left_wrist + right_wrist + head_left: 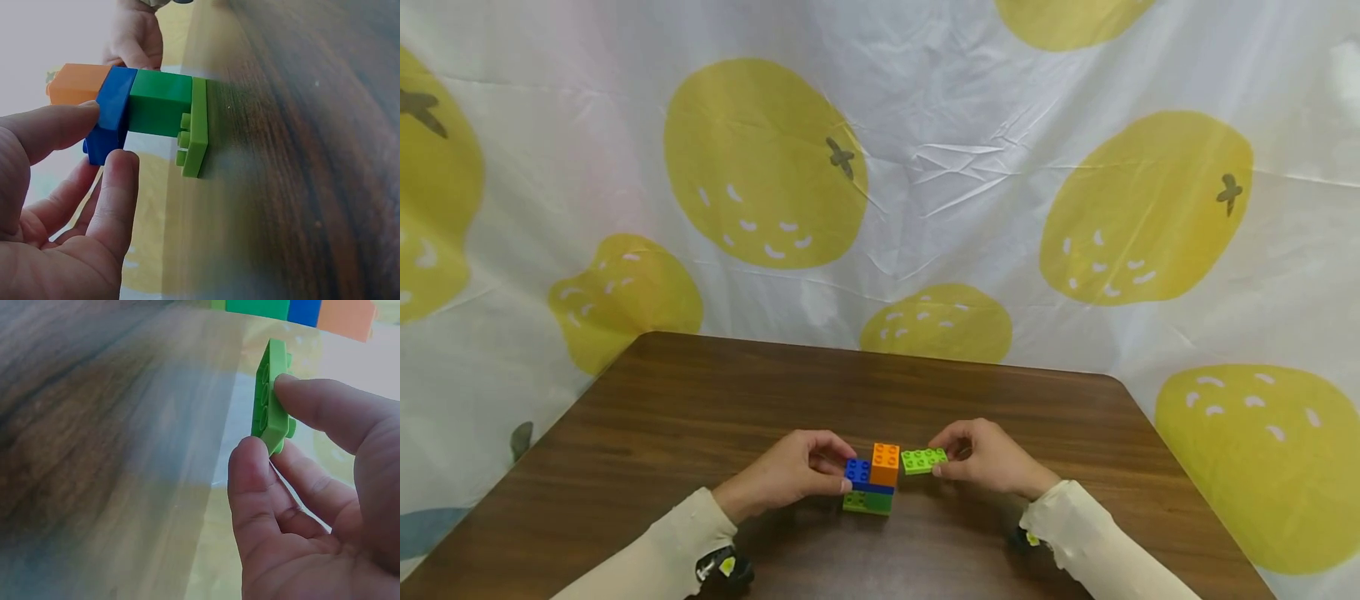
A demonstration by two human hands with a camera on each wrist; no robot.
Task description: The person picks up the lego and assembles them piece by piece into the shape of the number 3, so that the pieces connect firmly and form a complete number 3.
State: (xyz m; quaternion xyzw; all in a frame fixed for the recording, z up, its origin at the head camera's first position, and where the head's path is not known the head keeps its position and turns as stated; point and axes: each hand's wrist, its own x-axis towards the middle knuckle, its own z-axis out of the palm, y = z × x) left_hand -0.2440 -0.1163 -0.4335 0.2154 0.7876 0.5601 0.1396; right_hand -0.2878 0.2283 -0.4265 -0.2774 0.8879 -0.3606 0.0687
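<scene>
A stack of toy building bricks stands upright in front of me. A flat light-green brick [199, 134] is its base, a dark green brick [160, 103] sits over part of that, then a flat blue brick [858, 471] across, and an orange brick [885, 464] on the right half of the blue one. My left hand [782, 475] pinches the blue brick's left end between thumb and fingers. Just right of the stack and apart from it, my right hand [996, 460] holds a second flat light-green brick [923, 460] by its right end, studs up.
Under the hands lies a dark brown wooden table [760, 383] with rounded far corners. A white curtain [925, 225] printed with yellow fruit hangs behind it and along the sides.
</scene>
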